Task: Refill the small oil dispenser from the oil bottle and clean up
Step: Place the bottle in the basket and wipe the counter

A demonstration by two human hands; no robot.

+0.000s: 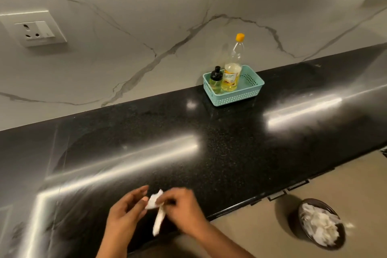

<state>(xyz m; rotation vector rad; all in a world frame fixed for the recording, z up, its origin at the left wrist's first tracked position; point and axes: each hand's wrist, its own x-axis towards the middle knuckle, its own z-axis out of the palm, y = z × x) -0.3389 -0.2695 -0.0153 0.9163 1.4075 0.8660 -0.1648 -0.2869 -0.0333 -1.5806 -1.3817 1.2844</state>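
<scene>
A small oil dispenser [215,79] with a black cap and a taller clear oil bottle [232,69] with an orange cap stand upright in a teal plastic basket [249,92] at the back of the black counter. Both hold yellow oil. Near the counter's front edge, my left hand [125,213] and my right hand [182,205] meet around a crumpled white tissue [156,209]. My right hand pinches the tissue, and a strip of it hangs down. My left hand's fingers touch its other side. Both hands are slightly blurred.
A dark bin [320,224] holding crumpled white tissues stands on the floor at the lower right, below the counter edge. The black counter [146,142] is glossy with light streaks. A wall socket [35,29] sits on the marble backsplash at the upper left.
</scene>
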